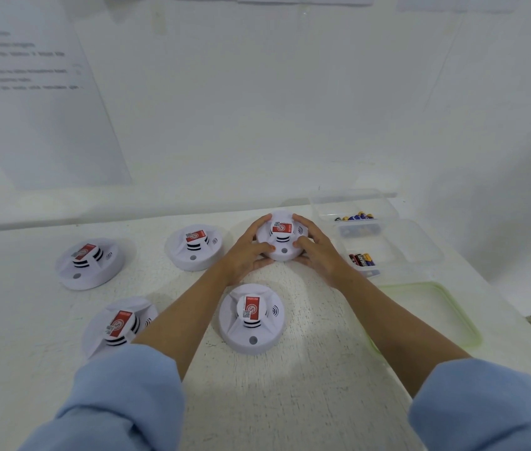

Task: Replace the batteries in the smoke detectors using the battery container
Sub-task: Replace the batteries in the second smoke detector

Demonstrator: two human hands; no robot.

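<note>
Clear battery container (384, 206) open, batteries (355, 217) inside

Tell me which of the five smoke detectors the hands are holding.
The far right detector, beside the battery container: the left hand and right hand grip its sides; no other is touched.

One head-worn camera looks forward and down, close above the white table (306, 369).
</note>
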